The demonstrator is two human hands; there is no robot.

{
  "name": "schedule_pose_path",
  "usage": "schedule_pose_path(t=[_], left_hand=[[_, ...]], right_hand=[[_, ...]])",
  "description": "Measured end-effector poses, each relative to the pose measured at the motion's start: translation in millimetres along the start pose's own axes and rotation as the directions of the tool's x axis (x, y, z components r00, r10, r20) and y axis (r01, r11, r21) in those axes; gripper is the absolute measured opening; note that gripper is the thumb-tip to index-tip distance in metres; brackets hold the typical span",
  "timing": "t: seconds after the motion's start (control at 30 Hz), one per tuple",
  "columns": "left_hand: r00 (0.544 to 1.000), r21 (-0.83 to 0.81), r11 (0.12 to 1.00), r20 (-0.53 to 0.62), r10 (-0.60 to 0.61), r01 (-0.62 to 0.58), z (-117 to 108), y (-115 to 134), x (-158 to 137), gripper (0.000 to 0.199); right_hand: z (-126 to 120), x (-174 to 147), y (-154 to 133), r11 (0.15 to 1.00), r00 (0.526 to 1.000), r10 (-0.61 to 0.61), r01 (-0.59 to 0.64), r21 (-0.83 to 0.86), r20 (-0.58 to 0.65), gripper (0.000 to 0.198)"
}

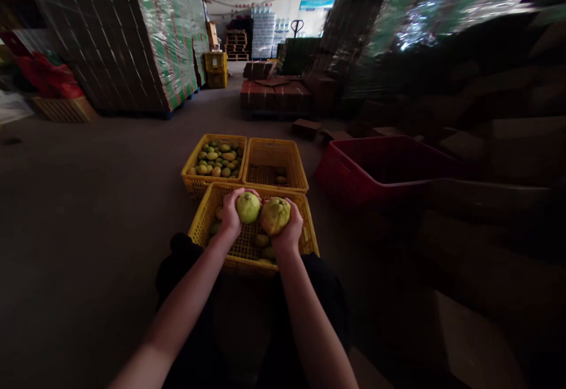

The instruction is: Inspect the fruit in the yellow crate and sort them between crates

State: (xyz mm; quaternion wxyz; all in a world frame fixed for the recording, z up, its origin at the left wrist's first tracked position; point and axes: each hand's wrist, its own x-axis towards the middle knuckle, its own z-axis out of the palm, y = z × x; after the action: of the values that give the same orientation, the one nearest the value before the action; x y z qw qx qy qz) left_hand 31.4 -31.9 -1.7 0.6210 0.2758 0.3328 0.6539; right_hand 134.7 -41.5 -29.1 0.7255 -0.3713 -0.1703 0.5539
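My left hand (231, 214) is wrapped round a light green fruit (248, 208), rounded and smooth, with a small nub on top. In my right hand (289, 227) sits a larger yellow-green fruit (275, 216), ribbed, with a stem nub; it looks like a papaya. Both fruits are held side by side, a narrow gap between them, above the near yellow crate (313, 230). Inside that crate lie several more green and yellow fruits (262, 240), partly covered by my hands and arms.
Behind stand a yellow crate full of fruits (216, 156) and another yellow crate (299, 165) with a few fruits at its bottom. A red bin (342, 168) is to the right. Wrapped pallet stacks (168, 41) and flat cartons on a pallet (276, 94) stand farther off.
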Motion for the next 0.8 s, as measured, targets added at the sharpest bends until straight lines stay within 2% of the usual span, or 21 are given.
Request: schedule_pose_path(t=[0.1,0.2,0.3,0.4,0.5,0.7,0.8], left_hand=[[0.981,-0.165,0.970,-0.051,-0.187,0.177,-1.3,4.3,4.0,0.026],[0.948,-0.266,0.922,-0.074,-0.309,0.280,-5.2,7.8,5.6,0.034],[0.924,-0.321,0.893,-0.111,-0.367,0.316,-8.4,10.0,5.7,0.036],[0.912,-0.401,0.877,-0.191,-0.362,0.264,-10.1,11.5,6.5,0.025],[0.903,-0.463,0.854,-0.221,-0.369,0.236,-13.3,13.0,8.4,0.018],[0.888,-0.477,0.804,-0.095,-0.449,0.355,-25.0,16.7,11.8,0.037],[0.888,-0.477,0.809,-0.116,-0.445,0.344,-27.1,18.8,13.2,0.035]], right_hand=[[4.0,1.3,-6.7,0.969,0.976,0.218,-0.215,0.123,-0.015,0.021],[5.9,1.5,-13.1,0.919,0.937,0.348,-0.338,0.203,-0.015,0.023],[5.0,1.1,-15.6,0.907,0.932,0.360,-0.358,0.223,0.032,0.026],[3.1,0.9,-15.1,0.914,0.936,0.334,-0.351,0.206,0.111,0.018],[1.0,1.7,-13.4,0.921,0.936,0.335,-0.349,0.171,0.105,0.010],[-0.6,5.9,-10.6,0.925,0.938,0.346,-0.339,0.172,-0.007,0.019],[-1.0,9.5,-8.7,0.916,0.927,0.374,-0.369,0.156,-0.008,0.023]])
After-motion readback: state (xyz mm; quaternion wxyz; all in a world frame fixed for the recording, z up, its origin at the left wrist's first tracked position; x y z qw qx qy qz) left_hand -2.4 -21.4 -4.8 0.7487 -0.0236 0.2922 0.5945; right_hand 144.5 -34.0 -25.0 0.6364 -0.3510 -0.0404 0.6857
